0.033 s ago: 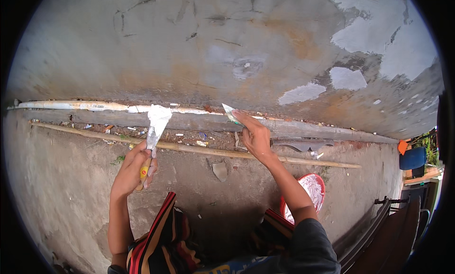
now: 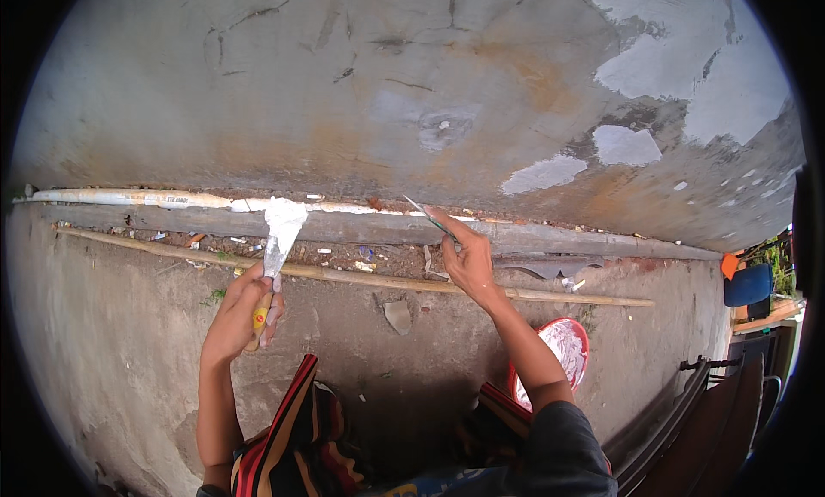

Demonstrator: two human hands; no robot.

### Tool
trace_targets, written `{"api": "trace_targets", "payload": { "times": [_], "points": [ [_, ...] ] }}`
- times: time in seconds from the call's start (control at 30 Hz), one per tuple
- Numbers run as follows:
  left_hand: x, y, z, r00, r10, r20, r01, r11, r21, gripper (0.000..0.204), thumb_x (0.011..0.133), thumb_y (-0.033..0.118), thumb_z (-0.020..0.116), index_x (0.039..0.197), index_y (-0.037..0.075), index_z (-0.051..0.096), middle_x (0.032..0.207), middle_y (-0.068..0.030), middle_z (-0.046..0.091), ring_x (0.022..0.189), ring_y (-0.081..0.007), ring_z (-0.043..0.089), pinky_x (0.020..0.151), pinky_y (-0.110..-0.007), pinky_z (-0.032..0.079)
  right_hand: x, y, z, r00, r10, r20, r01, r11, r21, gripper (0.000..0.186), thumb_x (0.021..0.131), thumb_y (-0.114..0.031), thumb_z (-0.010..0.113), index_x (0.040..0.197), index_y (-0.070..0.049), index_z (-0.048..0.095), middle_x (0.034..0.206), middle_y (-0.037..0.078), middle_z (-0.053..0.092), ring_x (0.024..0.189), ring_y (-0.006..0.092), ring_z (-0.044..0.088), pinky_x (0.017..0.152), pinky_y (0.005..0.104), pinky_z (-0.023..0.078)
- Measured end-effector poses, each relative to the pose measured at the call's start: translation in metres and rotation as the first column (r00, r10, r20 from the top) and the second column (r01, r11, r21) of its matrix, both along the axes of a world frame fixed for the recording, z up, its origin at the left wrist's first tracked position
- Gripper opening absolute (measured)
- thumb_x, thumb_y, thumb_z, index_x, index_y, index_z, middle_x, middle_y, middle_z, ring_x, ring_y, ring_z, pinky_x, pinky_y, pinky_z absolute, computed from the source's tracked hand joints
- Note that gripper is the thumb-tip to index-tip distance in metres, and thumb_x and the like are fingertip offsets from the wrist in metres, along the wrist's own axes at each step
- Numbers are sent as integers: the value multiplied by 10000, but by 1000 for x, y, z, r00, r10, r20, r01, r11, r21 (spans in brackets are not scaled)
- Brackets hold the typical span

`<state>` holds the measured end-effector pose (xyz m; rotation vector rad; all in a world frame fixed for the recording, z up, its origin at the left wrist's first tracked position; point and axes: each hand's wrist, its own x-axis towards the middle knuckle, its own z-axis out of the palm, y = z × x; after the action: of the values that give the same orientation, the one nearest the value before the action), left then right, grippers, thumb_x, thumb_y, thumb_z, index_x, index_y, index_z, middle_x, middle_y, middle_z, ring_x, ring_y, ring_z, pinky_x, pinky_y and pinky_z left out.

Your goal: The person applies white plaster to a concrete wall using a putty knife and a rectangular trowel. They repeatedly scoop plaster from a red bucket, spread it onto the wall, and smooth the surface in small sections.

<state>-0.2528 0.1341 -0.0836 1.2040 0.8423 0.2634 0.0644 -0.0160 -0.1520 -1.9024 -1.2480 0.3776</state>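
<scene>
My left hand [image 2: 236, 312] is closed around the wooden handle of a putty knife [image 2: 273, 254], blade pointing up toward the wall. A thick lump of white putty [image 2: 285, 213] covers the blade's end. To the right, my right hand [image 2: 468, 260] pinches a thin flat scraper [image 2: 426, 211], seen almost edge-on, its tip close to the foot of the wall. Whether that tip touches the wall, I cannot tell. The grey wall [image 2: 344, 110] has cracks, brownish stains and pale patches [image 2: 627, 144], with a small whitish spot above the scraper.
A red bucket [image 2: 586, 359] of white putty stands by my right forearm. Along the wall's foot run a white pipe [image 2: 112, 197] and a grey ledge [image 2: 361, 225]. A long wooden pole [image 2: 369, 276] lies across the ground among litter. A dark bench [image 2: 696, 428] stands at the lower right.
The scraper in my right hand has turned from showing its face to nearly edge-on. My left hand still holds the loaded putty knife in almost the same place.
</scene>
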Motion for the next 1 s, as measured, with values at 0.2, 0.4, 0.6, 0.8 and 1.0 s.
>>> {"api": "trace_targets", "payload": {
  "times": [0.2,0.4,0.6,0.8,1.0],
  "points": [
    [8,2,-12,999,39,34,-38,999,-12,214,972,230,373,1023,53,482,605,-55,484,372,-135,427,354,-277,387,12,-19,103,559,94,-824,352,872,339,222,999,-182,578,1149,-31,640,1078,31,669,942,105,606,872,265,456],
    [13,1,-13,997,-30,73,30,1000,-2,206,967,230,372,996,56,476,604,-61,488,372,-143,430,355,-285,392,26,-11,143,878,-25,-479,423,512,748,266,1014,-194,557,1164,15,626,1083,36,669,966,78,584,881,248,443],
    [9,1,-11,997,-16,75,17,1000,-10,188,970,213,368,1000,60,474,627,-57,497,403,-140,447,375,-287,400,32,39,180,854,-464,236,30,496,868,414,922,36,523,1333,18,567,1325,148,611,1211,229,579,1002,347,456],
    [12,-1,-9,996,-32,84,34,999,-31,179,968,208,379,986,54,470,623,-59,496,401,-139,446,368,-289,398,58,77,204,453,-620,641,-215,621,753,641,763,147,517,1357,-86,581,1415,123,545,1339,317,481,1098,443,403],
    [14,3,-17,995,-62,74,63,998,-15,172,975,196,372,996,56,470,632,-57,503,404,-137,445,369,-293,394,58,115,142,500,-490,714,-144,766,626,678,770,160,508,1392,-108,549,1493,99,458,1405,301,392,1140,470,359]
  ]
}}
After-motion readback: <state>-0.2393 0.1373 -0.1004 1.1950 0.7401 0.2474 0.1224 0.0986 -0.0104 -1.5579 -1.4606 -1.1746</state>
